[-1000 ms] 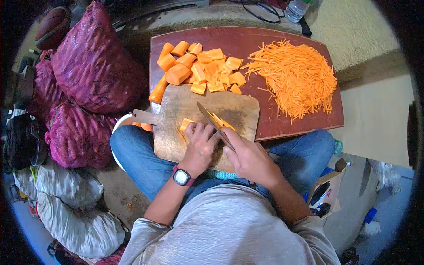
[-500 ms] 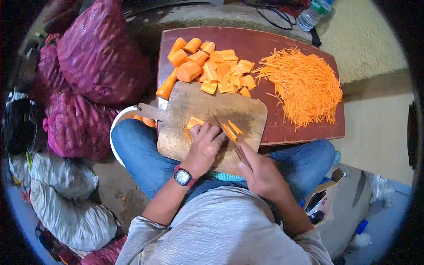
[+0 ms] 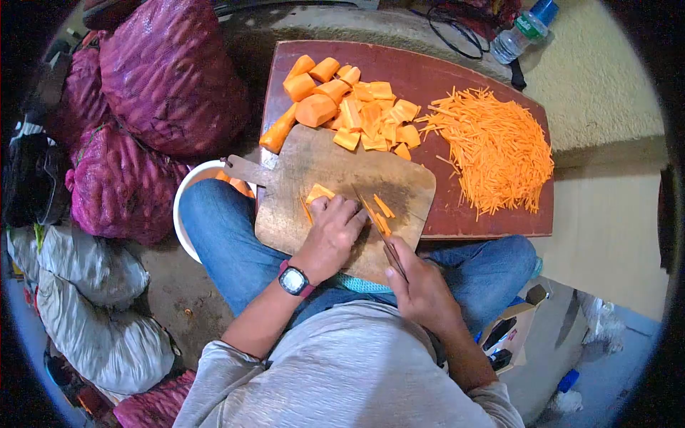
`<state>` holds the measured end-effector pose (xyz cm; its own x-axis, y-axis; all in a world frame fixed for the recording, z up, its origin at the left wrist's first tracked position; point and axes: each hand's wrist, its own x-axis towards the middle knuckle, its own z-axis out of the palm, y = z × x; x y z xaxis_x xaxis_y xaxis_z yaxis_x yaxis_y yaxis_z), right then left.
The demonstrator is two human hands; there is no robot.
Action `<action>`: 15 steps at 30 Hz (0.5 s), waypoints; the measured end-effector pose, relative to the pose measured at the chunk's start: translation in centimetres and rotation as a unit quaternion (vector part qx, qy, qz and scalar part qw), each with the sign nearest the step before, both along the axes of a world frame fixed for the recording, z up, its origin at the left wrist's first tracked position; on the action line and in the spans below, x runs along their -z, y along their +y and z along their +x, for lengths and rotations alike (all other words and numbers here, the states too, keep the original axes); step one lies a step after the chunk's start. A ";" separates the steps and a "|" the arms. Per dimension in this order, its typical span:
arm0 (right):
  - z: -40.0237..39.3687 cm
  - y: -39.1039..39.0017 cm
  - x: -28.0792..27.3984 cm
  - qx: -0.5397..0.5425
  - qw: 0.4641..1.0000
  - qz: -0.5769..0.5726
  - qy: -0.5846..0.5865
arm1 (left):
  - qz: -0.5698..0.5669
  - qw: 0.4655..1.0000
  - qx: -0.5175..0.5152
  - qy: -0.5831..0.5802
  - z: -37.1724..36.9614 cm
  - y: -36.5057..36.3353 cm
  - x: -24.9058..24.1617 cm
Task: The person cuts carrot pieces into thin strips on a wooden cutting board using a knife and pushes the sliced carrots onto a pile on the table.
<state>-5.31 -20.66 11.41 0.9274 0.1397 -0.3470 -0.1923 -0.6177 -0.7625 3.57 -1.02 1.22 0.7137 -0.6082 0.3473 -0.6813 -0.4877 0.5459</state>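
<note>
A wooden cutting board (image 3: 285, 214) rests across my lap and the near edge of a red-brown table. My left hand (image 3: 332, 235) presses a flat carrot slice (image 3: 319, 192) onto the board, with the fingers curled over it. In my right hand (image 3: 421, 282) is a knife (image 3: 372, 214), its blade close beside the left fingertips. A few cut carrot sticks (image 3: 384, 206) lie to the right of the blade. The part of the carrot under my left fingers is hidden.
On the red-brown table (image 3: 457, 207) lie carrot chunks and slices (image 3: 357, 114) and a large heap of carrot shreds (image 3: 503, 153). A white tub (image 3: 180, 214) stands by my left knee. Purple mesh sacks (image 3: 171, 78) and white sacks (image 3: 107, 335) are at left. A bottle (image 3: 521, 37) stands at top right.
The view has shifted slightly. Both hands stay in nearly the same place on the board, the knife still beside the left fingers.
</note>
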 end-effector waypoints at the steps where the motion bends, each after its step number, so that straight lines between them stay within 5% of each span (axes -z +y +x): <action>1: 0.4 0.3 -0.1 0.011 1.000 -0.007 0.014 | 0.002 1.000 -0.003 -0.001 0.0 -0.1 0.0; 4: 2.1 0.3 2.5 -0.019 0.997 0.035 -0.061 | 0.001 1.000 -0.006 -0.013 -0.1 -0.2 -0.2; 8: 0.6 -0.2 0.3 -0.035 0.999 0.005 0.006 | -0.005 0.999 -0.016 -0.034 -0.1 -0.1 0.1; 15: 2.0 0.6 2.5 -0.023 0.998 -0.005 -0.050 | 0.005 1.000 -0.019 -0.024 -0.3 -0.2 0.2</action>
<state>-3.33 -20.03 8.90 0.9503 0.1798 -0.2542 -0.0867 -0.6312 -0.7708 3.22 -1.23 1.03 0.7190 -0.5844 0.3762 -0.6875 -0.5185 0.5084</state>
